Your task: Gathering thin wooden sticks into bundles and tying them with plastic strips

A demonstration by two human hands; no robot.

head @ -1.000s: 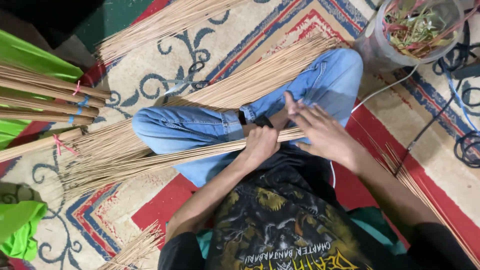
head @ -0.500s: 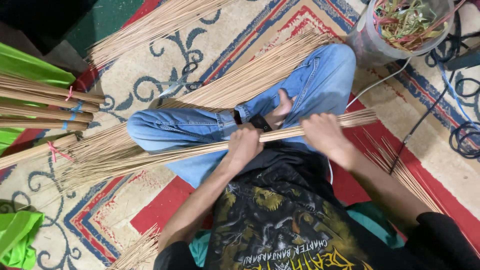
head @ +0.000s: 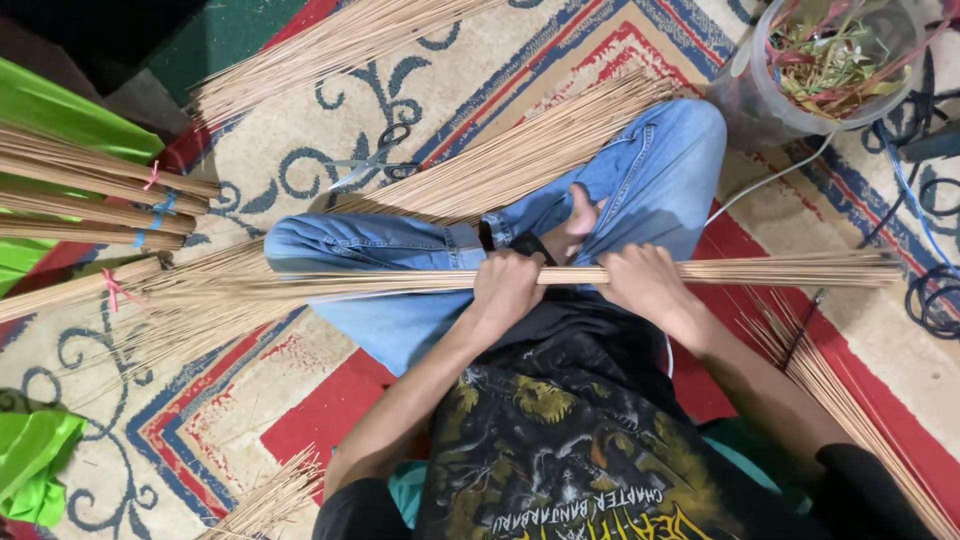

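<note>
I sit cross-legged in blue jeans on a patterned carpet. A long bundle of thin tan sticks [head: 400,282] lies across my lap, running left to right. My left hand [head: 506,285] is closed around the bundle near its middle. My right hand [head: 642,280] grips the same bundle a little further right, and the bundle's end [head: 820,268] reaches out past my right knee. The left end fans out over the carpet.
More loose sticks [head: 520,150] lie beyond my knees and at the top [head: 330,45]. Tied stick bundles [head: 90,195] rest on green plastic at left. Scissors [head: 375,160] lie on the carpet. A clear bucket [head: 790,110] of leaf scraps stands top right, beside cables [head: 935,290].
My right hand went from open fingers beside the bundle to a closed grip on it. The bundle has levelled out across my lap and reaches further right.
</note>
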